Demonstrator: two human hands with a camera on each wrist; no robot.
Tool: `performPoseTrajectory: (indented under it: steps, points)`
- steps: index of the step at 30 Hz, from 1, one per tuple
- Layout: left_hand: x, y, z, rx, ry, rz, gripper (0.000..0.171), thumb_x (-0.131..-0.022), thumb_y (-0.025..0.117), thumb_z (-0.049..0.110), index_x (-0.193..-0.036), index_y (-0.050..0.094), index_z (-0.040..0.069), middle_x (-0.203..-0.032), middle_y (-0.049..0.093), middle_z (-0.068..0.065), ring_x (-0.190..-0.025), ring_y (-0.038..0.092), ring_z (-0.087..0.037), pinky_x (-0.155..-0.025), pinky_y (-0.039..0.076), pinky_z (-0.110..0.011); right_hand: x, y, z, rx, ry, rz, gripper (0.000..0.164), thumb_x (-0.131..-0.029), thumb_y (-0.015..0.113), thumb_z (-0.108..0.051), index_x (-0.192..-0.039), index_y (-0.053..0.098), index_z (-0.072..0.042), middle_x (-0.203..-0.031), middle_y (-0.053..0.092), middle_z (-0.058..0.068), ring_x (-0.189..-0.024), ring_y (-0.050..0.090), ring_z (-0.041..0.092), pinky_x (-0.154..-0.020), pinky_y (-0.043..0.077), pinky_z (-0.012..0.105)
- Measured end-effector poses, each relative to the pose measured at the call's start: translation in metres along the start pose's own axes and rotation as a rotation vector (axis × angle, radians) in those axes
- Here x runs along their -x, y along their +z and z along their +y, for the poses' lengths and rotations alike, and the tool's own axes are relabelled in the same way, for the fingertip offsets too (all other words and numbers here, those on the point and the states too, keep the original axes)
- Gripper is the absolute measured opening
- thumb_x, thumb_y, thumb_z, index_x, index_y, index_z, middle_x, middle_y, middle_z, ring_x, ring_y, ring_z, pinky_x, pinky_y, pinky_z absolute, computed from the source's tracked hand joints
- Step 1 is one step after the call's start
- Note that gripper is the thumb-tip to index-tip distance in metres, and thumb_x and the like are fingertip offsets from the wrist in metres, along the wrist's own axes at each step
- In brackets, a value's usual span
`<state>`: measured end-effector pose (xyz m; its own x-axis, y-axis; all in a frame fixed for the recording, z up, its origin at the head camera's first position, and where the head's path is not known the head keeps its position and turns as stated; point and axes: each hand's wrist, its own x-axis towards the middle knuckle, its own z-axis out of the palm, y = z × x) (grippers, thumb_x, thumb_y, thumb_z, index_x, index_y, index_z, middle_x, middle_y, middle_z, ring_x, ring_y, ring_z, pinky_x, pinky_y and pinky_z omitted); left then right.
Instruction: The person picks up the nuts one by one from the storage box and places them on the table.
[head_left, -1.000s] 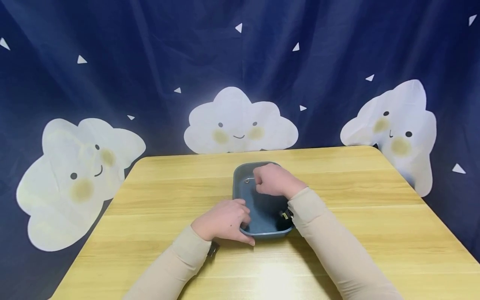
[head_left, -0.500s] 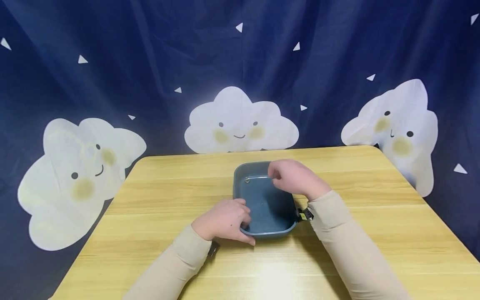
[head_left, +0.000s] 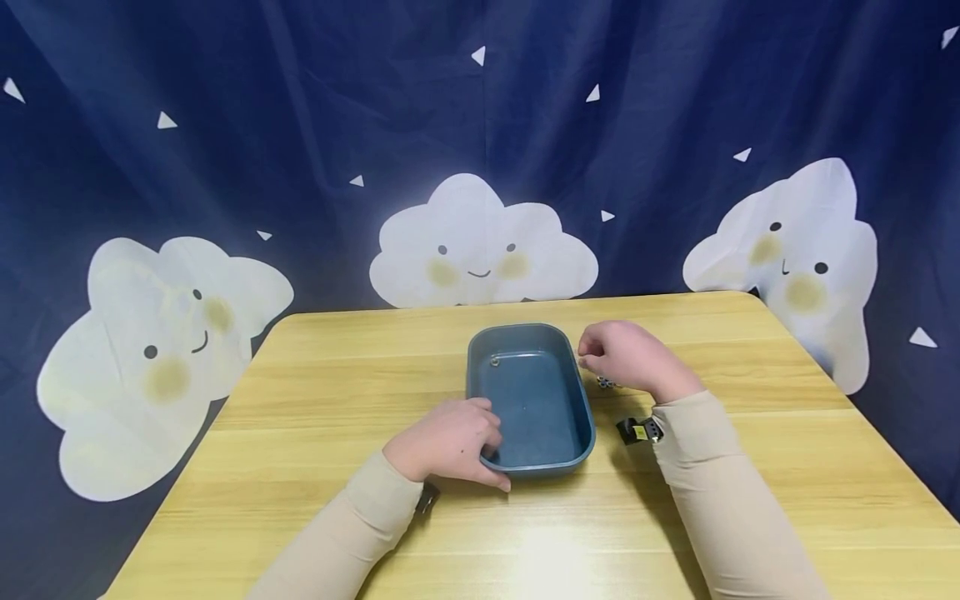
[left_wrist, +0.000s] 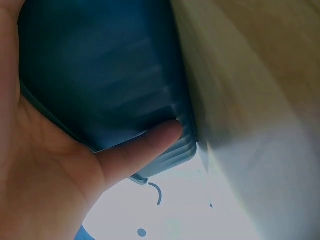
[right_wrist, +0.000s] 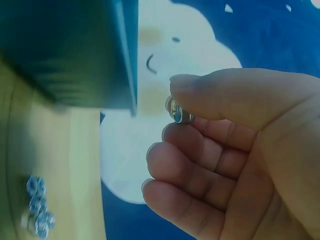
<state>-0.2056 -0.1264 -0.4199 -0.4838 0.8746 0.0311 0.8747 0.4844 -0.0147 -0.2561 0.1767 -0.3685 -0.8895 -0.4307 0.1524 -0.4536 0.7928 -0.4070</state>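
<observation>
A dark blue plastic bin (head_left: 531, 400) stands on the table. My left hand (head_left: 450, 440) grips its near left corner, fingers over the rim and thumb on the outer wall; the left wrist view shows that thumb (left_wrist: 145, 147) along the ribbed side. Just right of the bin, my right hand (head_left: 630, 357) pinches a small metal nut (right_wrist: 178, 111) between thumb and forefinger, its other fingers curled below. One more nut (head_left: 494, 362) lies inside the bin at the far left corner. Several shiny nuts (right_wrist: 40, 207) sit clustered on the table under my right hand.
The light wood table (head_left: 337, 375) reaches back to a dark blue curtain (head_left: 315, 100) printed with white clouds. Small black wrist cameras (head_left: 639, 431) hang below both sleeves, the right one close to the bin's right side.
My right hand has moved right, from above the inside of the bin to outside its right wall. The nuts beside the bin have come into view. My left hand and the bin stay put.
</observation>
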Motion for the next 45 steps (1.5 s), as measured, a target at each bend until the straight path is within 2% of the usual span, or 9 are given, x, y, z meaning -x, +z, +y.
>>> performPoseTrajectory:
  steps: [8, 12, 17, 23, 30, 37, 45]
  points:
    - [0.0, 0.001, -0.001, 0.006, 0.003, 0.002, 0.055, -0.077, 0.07, 0.074, -0.061, 0.05, 0.026, -0.065, 0.04, 0.015, -0.072, 0.039, -0.011, -0.064, 0.034, -0.024, 0.008, -0.001, 0.025, -0.019, 0.08, -0.023, 0.007, -0.089, 0.07, -0.015, -0.083, 0.066, -0.015, -0.074, 0.059, -0.004, -0.072, 0.054, 0.017, -0.072, 0.043, 0.039]
    - [0.0, 0.001, 0.0, 0.011, 0.002, 0.002, 0.054, -0.077, 0.07, 0.075, -0.061, 0.05, 0.027, -0.066, 0.04, 0.015, -0.072, 0.039, -0.01, -0.062, 0.034, -0.024, 0.011, 0.002, 0.039, -0.018, 0.115, -0.048, 0.002, -0.089, 0.065, -0.011, -0.088, 0.066, -0.01, -0.079, 0.06, -0.001, -0.075, 0.055, 0.021, -0.075, 0.044, 0.041]
    - [0.0, 0.001, 0.001, 0.013, -0.006, -0.002, 0.054, -0.076, 0.07, 0.075, -0.06, 0.05, 0.027, -0.066, 0.04, 0.016, -0.072, 0.039, -0.01, -0.06, 0.033, -0.023, 0.016, 0.008, 0.056, -0.018, 0.156, -0.08, 0.008, -0.09, 0.063, -0.008, -0.096, 0.067, -0.005, -0.084, 0.062, 0.002, -0.079, 0.056, 0.023, -0.077, 0.045, 0.043]
    - [0.0, 0.001, 0.001, 0.016, -0.017, -0.003, 0.056, -0.076, 0.069, 0.075, -0.059, 0.049, 0.027, -0.065, 0.04, 0.016, -0.071, 0.039, -0.011, -0.054, 0.032, -0.023, 0.018, 0.015, 0.071, -0.016, 0.171, -0.094, 0.008, -0.09, 0.063, -0.008, -0.095, 0.069, -0.006, -0.086, 0.065, 0.002, -0.081, 0.058, 0.024, -0.08, 0.046, 0.046]
    - [0.0, 0.002, 0.001, 0.022, -0.01, 0.001, 0.055, -0.076, 0.07, 0.075, -0.06, 0.05, 0.026, -0.066, 0.04, 0.015, -0.071, 0.038, -0.011, -0.056, 0.032, -0.023, 0.018, 0.022, 0.08, -0.02, 0.185, -0.122, 0.01, -0.091, 0.063, -0.004, -0.097, 0.07, -0.007, -0.089, 0.067, 0.003, -0.083, 0.059, 0.024, -0.081, 0.047, 0.047]
    - [-0.001, 0.004, -0.001, 0.012, -0.003, 0.017, 0.056, -0.076, 0.071, 0.075, -0.058, 0.048, 0.026, -0.065, 0.04, 0.014, -0.071, 0.037, -0.011, -0.058, 0.032, -0.024, 0.016, 0.025, 0.08, -0.028, 0.164, -0.122, 0.016, -0.088, 0.062, 0.001, -0.097, 0.071, -0.008, -0.089, 0.067, 0.002, -0.082, 0.057, 0.023, -0.079, 0.046, 0.044]
    - [0.0, 0.004, -0.001, 0.01, -0.003, 0.014, 0.056, -0.076, 0.071, 0.074, -0.059, 0.048, 0.026, -0.065, 0.039, 0.015, -0.07, 0.037, -0.011, -0.059, 0.031, -0.024, 0.014, 0.026, 0.081, -0.018, 0.191, -0.139, 0.014, -0.088, 0.061, 0.001, -0.095, 0.069, -0.007, -0.091, 0.067, 0.005, -0.083, 0.058, 0.025, -0.08, 0.047, 0.046]
